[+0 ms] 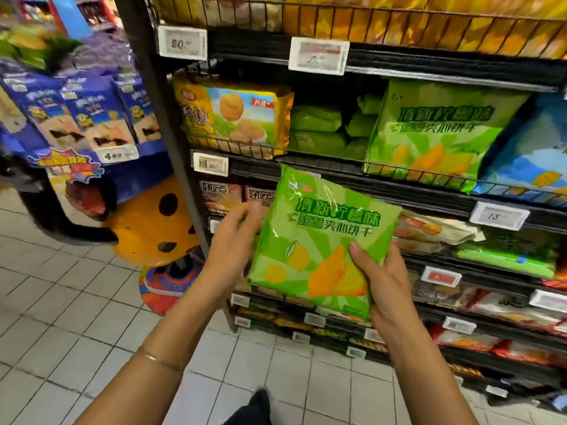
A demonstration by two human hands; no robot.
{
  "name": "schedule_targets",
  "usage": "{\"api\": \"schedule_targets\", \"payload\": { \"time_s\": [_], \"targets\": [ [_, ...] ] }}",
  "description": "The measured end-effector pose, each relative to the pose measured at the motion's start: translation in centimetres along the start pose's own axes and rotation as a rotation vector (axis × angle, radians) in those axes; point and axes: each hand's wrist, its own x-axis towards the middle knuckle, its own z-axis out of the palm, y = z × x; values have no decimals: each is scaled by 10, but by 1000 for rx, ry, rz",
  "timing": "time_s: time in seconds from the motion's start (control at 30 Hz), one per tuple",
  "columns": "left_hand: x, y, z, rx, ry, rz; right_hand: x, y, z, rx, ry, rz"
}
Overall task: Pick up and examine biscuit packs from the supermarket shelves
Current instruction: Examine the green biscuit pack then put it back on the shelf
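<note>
We face a dark wire shelf (429, 196); a green biscuit pack (435, 133) stands on it at two o'clock, a yellow pack (236, 118) at eleven.

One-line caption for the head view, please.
Right hand holds a green biscuit pack before the shelves, left hand at its left edge; matching pack shelved above.

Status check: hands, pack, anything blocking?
Right hand grips green biscuit pack at lower right corner. Left hand at its left edge, grip unclear. Pack front faces camera. Nothing blocking.
</note>
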Motion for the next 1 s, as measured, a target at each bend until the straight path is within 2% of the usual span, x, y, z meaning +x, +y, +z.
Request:
{"api": "schedule_targets", "payload": {
  "time_s": [0.1, 0.23, 0.3, 0.4, 0.47, 0.63, 0.8, 1.0],
  "targets": [
    [62, 22, -7, 171, 86, 228, 39, -21, 25, -35, 95, -174],
    [130, 56, -10, 425, 160, 650, 78, -42, 55, -85, 223, -358],
    [159, 67, -7, 580, 164, 763, 89, -46, 65, -124, 292, -435],
    [189, 73, 1, 884, 179, 775, 99, -49, 76, -172, 367, -541],
    [200, 70, 6, 996, 197, 756, 105, -52, 79, -217, 415, -580],
    [216, 69, 9, 997, 277, 744, 115, -66, 86, -349, 423, -651],
    [220, 76, 4, 1007, 244, 742, 120, -74, 94, -401, 420, -700],
    [219, 79, 2, 981, 197, 738, 119, -77, 90, -337, 478, -601]
  ]
}}
